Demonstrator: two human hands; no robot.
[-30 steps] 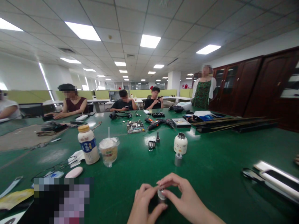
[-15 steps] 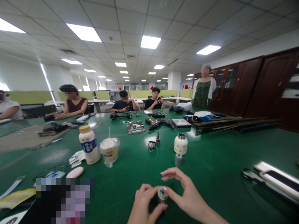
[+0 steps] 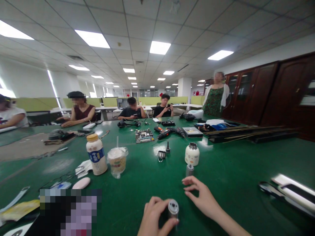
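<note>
My left hand [image 3: 155,216] grips a small grey metal cylinder [image 3: 173,209] upright, thumb and forefinger around its side. Its round top face has a dark centre and small dark spots. My right hand [image 3: 198,195] is open, up and to the right of that cylinder, thumb and fingers apart with nothing visible between them. Just beyond its fingertips stands a second small grey metal cylinder [image 3: 189,170]. Behind that one is a cream-coloured open-topped flask [image 3: 192,154] with a printed face. A metal cap with a ring [image 3: 161,155] and a dark stemmed metal part [image 3: 167,148] sit farther back.
A milk tea bottle [image 3: 96,155] and a plastic-wrapped drink cup [image 3: 117,161] stand to the left. A circuit board [image 3: 144,136], power drills [image 3: 169,132] and a flat metal drive [image 3: 192,132] lie farther back on the green table [image 3: 236,177]. Several people are beyond.
My right hand has moved off the top of the held cylinder, away and to the right, toward the second cylinder. My left hand still holds its cylinder. The view has shifted slightly.
</note>
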